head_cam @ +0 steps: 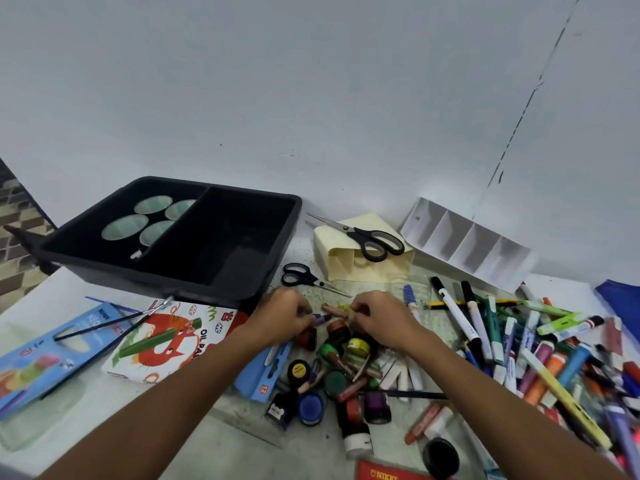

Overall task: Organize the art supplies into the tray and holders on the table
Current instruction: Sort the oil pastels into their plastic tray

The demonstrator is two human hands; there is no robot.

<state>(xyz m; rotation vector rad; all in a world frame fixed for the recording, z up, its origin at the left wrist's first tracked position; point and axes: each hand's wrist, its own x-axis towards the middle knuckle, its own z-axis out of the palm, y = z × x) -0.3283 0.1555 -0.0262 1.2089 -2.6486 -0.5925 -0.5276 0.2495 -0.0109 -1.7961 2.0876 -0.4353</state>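
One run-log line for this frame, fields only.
left hand: pinching purple crayon | right hand: pinching tan crayon | black two-compartment plastic tray: large side bare

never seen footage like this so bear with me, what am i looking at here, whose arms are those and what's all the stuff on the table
There is no machine here. One picture comes from a wide-angle camera worn on a person's head, looking forward and down, so the two bare arms are that person's own.

The left hand pinches a purple crayon. The right hand pinches small crayon pieces; which ones exactly is hard to tell.

On the table sits a black tray with two compartments: the left one holds four pale cups, the right one looks bare. Beside it stand a cream holder lying on its side with large scissors on top, a white divided organizer, and small scissors.

Nearer are paint pots, an oil pastel box, and a heap of markers on the right.
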